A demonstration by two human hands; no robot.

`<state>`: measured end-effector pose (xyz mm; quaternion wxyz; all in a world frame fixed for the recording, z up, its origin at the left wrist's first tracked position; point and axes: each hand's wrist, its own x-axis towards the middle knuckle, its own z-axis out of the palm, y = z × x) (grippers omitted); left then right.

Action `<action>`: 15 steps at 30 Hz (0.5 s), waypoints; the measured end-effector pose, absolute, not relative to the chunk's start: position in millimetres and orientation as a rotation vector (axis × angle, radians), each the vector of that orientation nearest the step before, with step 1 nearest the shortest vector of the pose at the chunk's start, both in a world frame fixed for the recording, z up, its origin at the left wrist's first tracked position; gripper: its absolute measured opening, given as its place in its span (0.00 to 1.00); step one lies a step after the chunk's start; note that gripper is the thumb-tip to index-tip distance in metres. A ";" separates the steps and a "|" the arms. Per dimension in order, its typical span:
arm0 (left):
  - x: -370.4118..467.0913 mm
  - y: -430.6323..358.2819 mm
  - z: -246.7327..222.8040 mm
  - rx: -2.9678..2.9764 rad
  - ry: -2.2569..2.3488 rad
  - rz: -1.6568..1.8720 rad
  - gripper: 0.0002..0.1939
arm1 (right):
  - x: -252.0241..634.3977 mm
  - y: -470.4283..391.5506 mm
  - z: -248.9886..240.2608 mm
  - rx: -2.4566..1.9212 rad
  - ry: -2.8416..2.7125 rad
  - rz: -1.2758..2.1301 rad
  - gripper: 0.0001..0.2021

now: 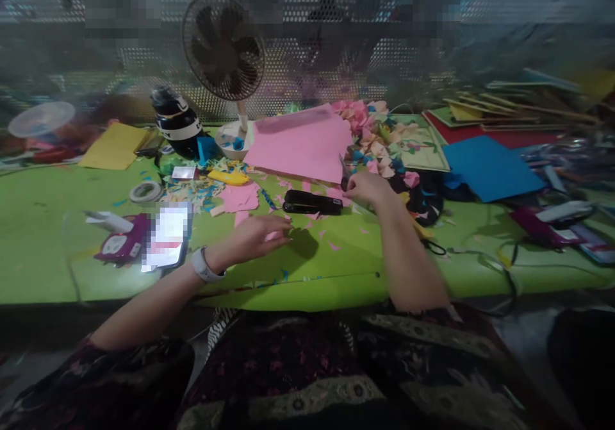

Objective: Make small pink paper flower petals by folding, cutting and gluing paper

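Note:
My left hand [259, 238], with a pale watch band on its wrist, hovers low over the green table with its fingers stretched apart. A bit of pink paper [273, 235] shows between thumb and fingers; whether they touch it I cannot tell. Just beyond lies a black stapler [312, 202]. My right hand [369, 190] is closed at the stapler's right end, around what look like dark-handled scissors [344, 172], partly hidden by the fingers. Behind them rests a large pink sheet [302, 141]. Small cut pink papers [239, 196] are stacked left of the stapler.
A yellow cutter [228, 177], tape roll [146, 191] and lit phone [168, 238] lie to the left. A fan [223, 49] and dark bottle [175, 125] stand behind. Crumpled paper pieces [377, 135] and a blue sheet [492, 168] are at right, beyond a cable [512, 282].

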<state>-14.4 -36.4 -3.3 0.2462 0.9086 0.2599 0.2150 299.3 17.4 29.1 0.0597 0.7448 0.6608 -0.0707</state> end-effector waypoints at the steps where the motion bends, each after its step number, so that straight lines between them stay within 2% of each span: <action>1: -12.4 -33.7 -4.3 2.485 0.707 0.586 0.16 | 298.1 17.4 28.7 2.252 2.001 -0.211 0.05; 9: 3.1 -27.9 -16.9 2.430 0.638 0.624 0.16 | 295.0 19.3 25.2 2.319 2.021 -0.241 0.14; 15: 3.7 -25.3 -23.4 2.335 0.645 0.661 0.13 | 307.3 30.4 10.9 2.315 2.082 -0.447 0.11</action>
